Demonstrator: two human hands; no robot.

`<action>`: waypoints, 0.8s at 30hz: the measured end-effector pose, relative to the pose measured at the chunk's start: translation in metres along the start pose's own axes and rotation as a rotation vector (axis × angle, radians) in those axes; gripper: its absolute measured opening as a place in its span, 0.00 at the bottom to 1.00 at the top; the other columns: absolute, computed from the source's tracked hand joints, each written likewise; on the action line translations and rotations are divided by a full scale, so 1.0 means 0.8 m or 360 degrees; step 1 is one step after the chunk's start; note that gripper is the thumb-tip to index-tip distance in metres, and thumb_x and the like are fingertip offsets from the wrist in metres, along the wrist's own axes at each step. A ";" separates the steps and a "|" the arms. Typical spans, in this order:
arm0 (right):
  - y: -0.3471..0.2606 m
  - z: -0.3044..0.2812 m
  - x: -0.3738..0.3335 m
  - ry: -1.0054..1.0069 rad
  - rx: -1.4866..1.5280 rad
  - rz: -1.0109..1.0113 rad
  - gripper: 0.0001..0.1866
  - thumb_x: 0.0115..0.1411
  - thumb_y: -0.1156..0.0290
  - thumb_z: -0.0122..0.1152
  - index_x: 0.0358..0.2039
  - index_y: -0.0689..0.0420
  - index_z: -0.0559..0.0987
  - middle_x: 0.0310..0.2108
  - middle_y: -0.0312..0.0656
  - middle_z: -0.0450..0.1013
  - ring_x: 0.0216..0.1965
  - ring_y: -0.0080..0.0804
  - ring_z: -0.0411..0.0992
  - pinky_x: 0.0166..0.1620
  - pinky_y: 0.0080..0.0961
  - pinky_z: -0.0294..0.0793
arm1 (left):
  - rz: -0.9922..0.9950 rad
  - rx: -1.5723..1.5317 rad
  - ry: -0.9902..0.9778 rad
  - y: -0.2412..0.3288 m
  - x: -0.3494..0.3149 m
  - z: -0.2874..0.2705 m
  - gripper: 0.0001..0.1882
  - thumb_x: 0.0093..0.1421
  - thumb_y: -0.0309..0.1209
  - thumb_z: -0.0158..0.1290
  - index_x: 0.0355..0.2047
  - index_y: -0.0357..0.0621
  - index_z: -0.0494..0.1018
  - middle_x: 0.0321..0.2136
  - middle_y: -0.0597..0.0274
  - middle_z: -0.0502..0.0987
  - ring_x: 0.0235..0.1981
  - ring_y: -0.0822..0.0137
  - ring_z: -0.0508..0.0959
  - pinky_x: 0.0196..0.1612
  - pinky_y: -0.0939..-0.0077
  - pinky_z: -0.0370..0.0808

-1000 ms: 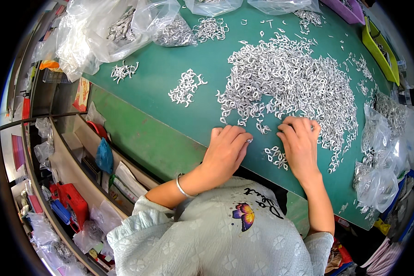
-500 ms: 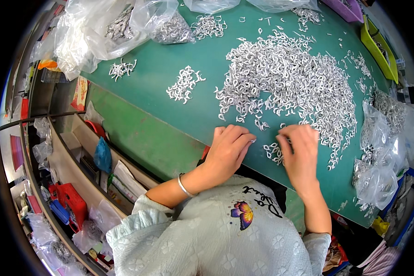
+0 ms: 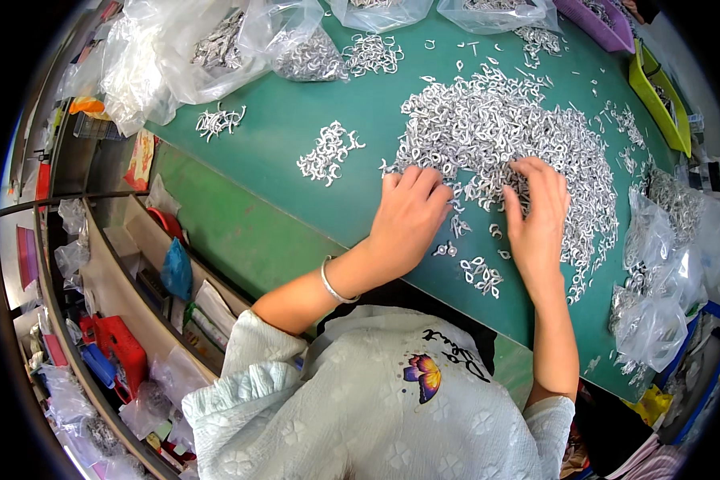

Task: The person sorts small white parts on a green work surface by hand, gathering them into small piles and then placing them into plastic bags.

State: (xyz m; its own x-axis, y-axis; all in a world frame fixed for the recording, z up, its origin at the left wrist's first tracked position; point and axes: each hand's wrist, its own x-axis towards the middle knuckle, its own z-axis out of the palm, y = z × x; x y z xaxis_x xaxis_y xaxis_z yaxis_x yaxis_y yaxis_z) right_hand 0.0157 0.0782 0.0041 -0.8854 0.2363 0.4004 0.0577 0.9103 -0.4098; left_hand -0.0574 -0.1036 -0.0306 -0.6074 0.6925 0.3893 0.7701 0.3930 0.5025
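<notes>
A broad heap of small silver metal pieces (image 3: 488, 120), many ring- or hook-shaped, covers much of the green tabletop (image 3: 264, 172). At the heap's near left edge, my left hand (image 3: 412, 214) bends its fingers down among the pieces; its fingertips are hidden, so what it pinches is unclear. My right hand (image 3: 538, 220) lies on the near side of the heap, thumb apart from the fingers, holding nothing that I can see. Between my hands, close to the table edge, sits a small group of loop-shaped pieces (image 3: 482, 276), with a few loose ones near it.
Smaller piles (image 3: 328, 154) lie to the left of the heap. Clear plastic bags of metal parts (image 3: 308, 52) line the far edge, and more bags (image 3: 656, 312) are at the right. A purple basket (image 3: 596, 24) and a yellow-green basket (image 3: 660, 100) stand far right. Shelves (image 3: 136, 272) flank the left.
Both hands have moved forward from the table edge onto the heap. The right hand has spread its fingers. Two small pieces now lie near where the left hand was.
</notes>
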 end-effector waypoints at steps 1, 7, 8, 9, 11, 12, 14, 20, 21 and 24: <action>0.008 0.000 0.002 -0.0020 -0.0035 0.0041 0.15 0.53 0.78 0.63 0.43 0.59 0.75 0.46 0.42 0.71 0.47 0.41 0.68 0.49 0.34 0.62 | 0.0044 0.0015 -0.0005 -0.005 -0.001 0.002 0.12 0.51 0.23 0.61 0.35 0.44 0.72 0.37 0.61 0.71 0.40 0.60 0.71 0.42 0.65 0.62; 0.025 0.023 0.017 0.0008 -0.0216 -0.0055 0.13 0.53 0.74 0.66 0.40 0.58 0.77 0.41 0.41 0.70 0.44 0.39 0.67 0.46 0.36 0.61 | 0.0219 -0.0044 0.0086 -0.014 0.014 -0.004 0.12 0.50 0.20 0.60 0.33 0.44 0.72 0.32 0.64 0.75 0.33 0.63 0.73 0.39 0.68 0.63; 0.025 0.024 0.020 -0.0006 -0.0240 -0.0072 0.13 0.53 0.73 0.66 0.39 0.58 0.77 0.40 0.40 0.70 0.44 0.38 0.67 0.46 0.36 0.60 | 0.0212 -0.0051 0.0119 -0.016 0.017 -0.006 0.12 0.49 0.19 0.60 0.33 0.44 0.72 0.31 0.65 0.76 0.32 0.64 0.74 0.38 0.68 0.63; 0.025 0.025 0.022 -0.0020 -0.0266 -0.0088 0.12 0.53 0.72 0.66 0.38 0.58 0.78 0.39 0.40 0.69 0.44 0.38 0.66 0.45 0.36 0.60 | 0.0206 -0.0058 0.0151 -0.018 0.021 -0.008 0.12 0.49 0.18 0.60 0.33 0.44 0.72 0.30 0.65 0.76 0.31 0.64 0.74 0.38 0.69 0.64; 0.025 0.022 0.022 -0.0013 -0.0316 -0.0159 0.09 0.53 0.74 0.64 0.36 0.57 0.78 0.38 0.40 0.70 0.42 0.37 0.67 0.47 0.36 0.61 | 0.0085 -0.0243 0.0209 -0.024 0.033 -0.018 0.13 0.49 0.18 0.60 0.35 0.44 0.74 0.30 0.64 0.77 0.31 0.65 0.76 0.39 0.70 0.66; 0.028 0.021 0.021 -0.0019 -0.0317 -0.0209 0.08 0.53 0.74 0.64 0.35 0.58 0.78 0.37 0.40 0.70 0.42 0.36 0.67 0.47 0.36 0.61 | 0.0023 -0.0338 0.0240 -0.028 0.041 -0.024 0.13 0.50 0.18 0.60 0.35 0.44 0.74 0.30 0.64 0.77 0.31 0.66 0.77 0.39 0.71 0.67; 0.031 0.021 0.022 -0.0040 -0.0380 -0.0275 0.06 0.54 0.76 0.61 0.33 0.58 0.78 0.35 0.39 0.70 0.41 0.36 0.68 0.48 0.37 0.61 | -0.0046 -0.0223 0.0357 -0.050 0.074 -0.040 0.13 0.52 0.18 0.58 0.39 0.42 0.76 0.29 0.59 0.79 0.30 0.64 0.79 0.38 0.71 0.73; 0.028 0.018 0.028 -0.0073 -0.0324 -0.0268 0.05 0.53 0.78 0.61 0.33 0.59 0.78 0.33 0.39 0.71 0.40 0.36 0.69 0.47 0.36 0.63 | -0.0317 0.0170 0.0215 -0.165 0.152 -0.041 0.07 0.54 0.22 0.54 0.33 0.34 0.78 0.27 0.49 0.80 0.31 0.53 0.81 0.38 0.65 0.77; 0.031 0.019 0.027 -0.0039 -0.0247 -0.0253 0.05 0.53 0.79 0.61 0.33 0.59 0.78 0.33 0.40 0.72 0.39 0.36 0.69 0.46 0.35 0.63 | -0.0349 0.0198 0.0219 -0.173 0.155 -0.040 0.07 0.54 0.22 0.54 0.33 0.34 0.78 0.27 0.49 0.80 0.31 0.53 0.81 0.39 0.65 0.77; 0.039 0.015 0.025 0.0057 -0.0036 -0.0151 0.04 0.54 0.79 0.63 0.31 0.60 0.78 0.31 0.41 0.74 0.36 0.37 0.71 0.43 0.31 0.65 | -0.0243 0.0228 0.0256 -0.155 0.145 -0.040 0.09 0.56 0.22 0.54 0.38 0.36 0.77 0.32 0.49 0.78 0.33 0.52 0.79 0.40 0.64 0.75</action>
State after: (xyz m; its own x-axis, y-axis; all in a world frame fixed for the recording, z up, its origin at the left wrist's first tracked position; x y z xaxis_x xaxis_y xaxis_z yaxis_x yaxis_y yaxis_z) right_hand -0.0054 0.1072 -0.0105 -0.8703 0.1606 0.4656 -0.0146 0.9365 -0.3503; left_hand -0.2297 -0.0916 -0.0233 -0.7330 0.5181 0.4407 0.6800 0.5752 0.4547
